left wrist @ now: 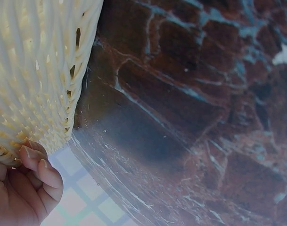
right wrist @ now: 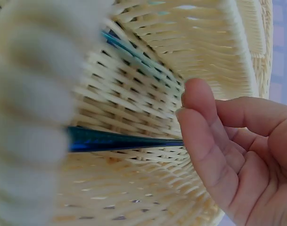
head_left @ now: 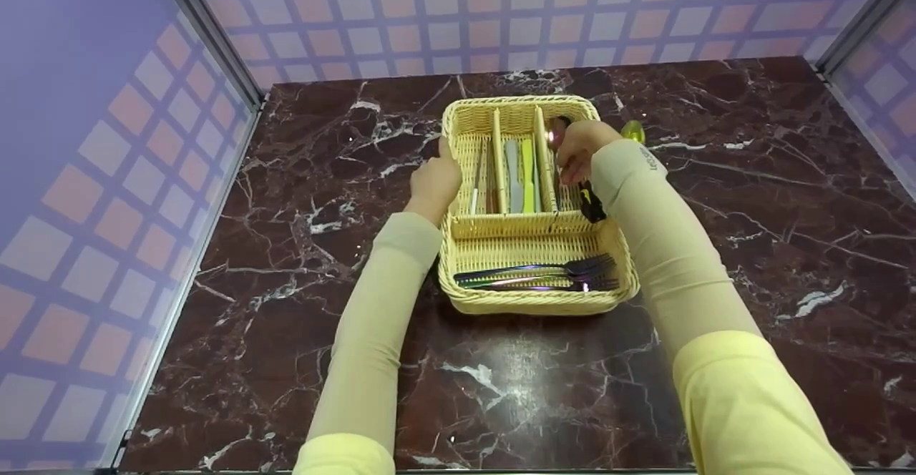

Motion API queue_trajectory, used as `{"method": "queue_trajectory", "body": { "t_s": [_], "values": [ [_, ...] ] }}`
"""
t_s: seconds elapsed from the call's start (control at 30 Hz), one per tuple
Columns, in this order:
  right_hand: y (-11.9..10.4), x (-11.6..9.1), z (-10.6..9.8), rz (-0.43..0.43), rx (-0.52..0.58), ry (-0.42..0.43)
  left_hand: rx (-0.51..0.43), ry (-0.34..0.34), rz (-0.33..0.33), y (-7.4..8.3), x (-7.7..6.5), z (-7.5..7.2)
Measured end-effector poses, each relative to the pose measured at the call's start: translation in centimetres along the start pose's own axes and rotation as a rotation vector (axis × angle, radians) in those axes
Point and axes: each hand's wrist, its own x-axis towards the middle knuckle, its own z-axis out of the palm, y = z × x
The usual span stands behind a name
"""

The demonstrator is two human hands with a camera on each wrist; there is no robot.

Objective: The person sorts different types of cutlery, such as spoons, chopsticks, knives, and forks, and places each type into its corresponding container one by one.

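A cream woven cutlery basket (head_left: 537,306) stands on the marble table. My left hand (head_left: 435,183) grips its left rim; in the left wrist view the curled fingers (left wrist: 48,176) hold the weave. My right hand (head_left: 583,147) is inside the right compartment, fingers loosely bent beside a shiny spoon (head_left: 555,133). In the right wrist view a dark blue handle (right wrist: 119,140) lies in the weave and runs behind the right hand's fingers (right wrist: 200,141); nothing shows pinched between thumb and forefinger. Dark handle ends (head_left: 591,204) show under the right wrist.
Knives (head_left: 528,174) lie in the middle compartment, thin utensils (head_left: 484,174) in the left one. Several dark forks (head_left: 537,275) lie across the front compartment. A yellow-green spoon (head_left: 633,130) is on the table, right of the basket, partly behind the right sleeve. Tiled panels surround the table.
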Motion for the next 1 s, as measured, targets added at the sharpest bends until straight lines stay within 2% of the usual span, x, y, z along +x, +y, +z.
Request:
{"method": "queue_trajectory", "body": {
  "t_s": [0.1, 0.27, 0.4, 0.57, 0.7, 0.83, 0.93, 1.0],
  "values": [
    [-0.1, 0.0, 0.0, -0.024, 0.006, 0.017, -0.003, -0.003, -0.004, 0.0, -0.1, -0.1],
    [-0.1, 0.0, -0.5, -0.027, -0.049, 0.011, 0.004, -0.003, -0.004, 0.1, -0.2, -0.3],
    [0.2, -0.3, -1.1, -0.069, -0.015, 0.053, 0.01, 0.001, 0.003, 0.1, -0.2, -0.2],
    [1.2, -1.7, -2.9, -0.187, 0.141, 0.151, -0.001, 0.001, 0.004, 0.1, -0.1, -0.1],
    [3.1, -2.8, -4.4, -0.269, 0.308, 0.276, -0.015, 0.015, 0.006, 0.1, -0.1, -0.1],
    [5.7, -2.6, -5.1, -0.282, 0.495, 0.364, -0.02, 0.013, 0.004, 0.1, 0.0, 0.0],
    [8.2, -1.9, -5.3, -0.259, 0.539, 0.439, -0.023, 0.006, -0.002, 0.1, 0.0, 0.0],
    [9.8, -1.3, -5.3, -0.218, 0.525, 0.498, -0.024, 0.003, -0.004, 0.2, 0.0, -0.1]
  ]
}}
